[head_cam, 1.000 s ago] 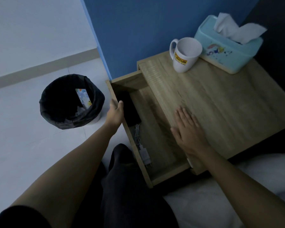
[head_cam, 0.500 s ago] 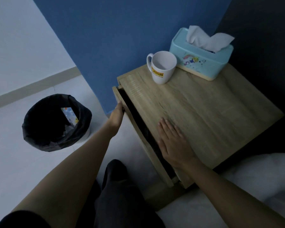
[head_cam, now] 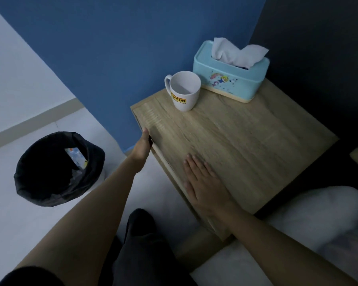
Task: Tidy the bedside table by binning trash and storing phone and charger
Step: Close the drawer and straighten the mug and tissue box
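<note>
The wooden bedside table (head_cam: 246, 141) stands against the blue wall, its drawer (head_cam: 165, 162) pushed in flush with the top. My left hand (head_cam: 142, 144) presses against the drawer front at its upper edge, fingers together. My right hand (head_cam: 203, 182) lies flat on the table top near the front left edge, fingers spread, holding nothing. The phone and charger are hidden inside the drawer. A bin (head_cam: 58, 168) lined with a black bag stands on the floor to the left, with colourful trash showing inside.
A white mug (head_cam: 183, 90) with a yellow label and a light blue tissue box (head_cam: 230, 76) stand at the back of the table. White bedding (head_cam: 308, 234) lies at the lower right. My dark-clothed knee (head_cam: 141, 244) is below the table.
The drawer was wide open with the phone and charger visible inside; my left hand has pushed it shut. My right hand stayed flat on the table top.
</note>
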